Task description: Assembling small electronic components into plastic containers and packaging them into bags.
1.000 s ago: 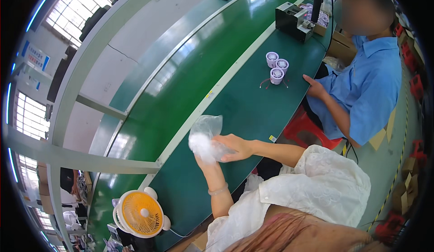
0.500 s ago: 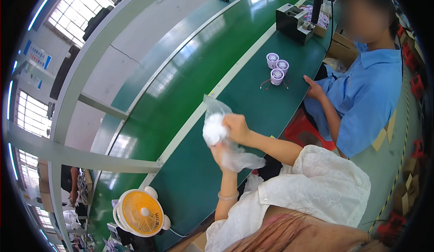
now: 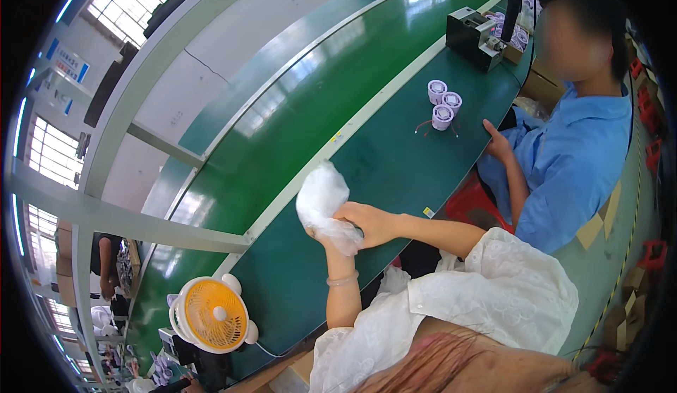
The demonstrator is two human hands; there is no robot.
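A clear plastic bag [image 3: 321,194] with something white inside is held up over the green bench; what fills it cannot be made out. My right hand [image 3: 372,224] is closed on the gathered lower part of the bag. Beneath it, my left hand [image 3: 331,242] grips the same bag from below, its fingers mostly hidden by the plastic. A pale bracelet [image 3: 343,280] circles my left wrist. Farther off on the bench stand several white-and-lilac round parts [image 3: 443,116] with thin wires, touching neither hand.
A white fan with an orange grille [image 3: 216,314] stands at the left end of the green bench [image 3: 381,174]. To the right sits a person in a blue shirt [image 3: 564,160], one hand at the bench edge. A black machine [image 3: 474,39] stands at the back. Metal frame bars [image 3: 162,232] cross the left side.
My right hand has moved down from the bag's upper side to its lower end, beside my left hand. The loose plastic tail is now gathered in. The view has shifted slightly.
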